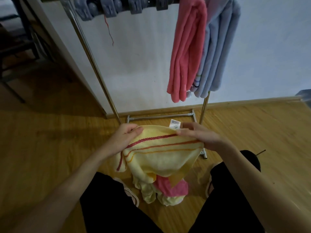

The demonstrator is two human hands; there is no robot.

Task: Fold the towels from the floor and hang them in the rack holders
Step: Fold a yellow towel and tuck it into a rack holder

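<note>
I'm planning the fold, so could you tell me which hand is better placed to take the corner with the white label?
Probably the right hand: it pinches the yellow towel right beside the label.

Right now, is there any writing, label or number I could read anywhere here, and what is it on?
No text here can be read.
White tag on the top edge of the yellow towel: printed marks, too small and blurred to read.
Pink towel, blue towel and grey rack holders: no writing visible.
</note>
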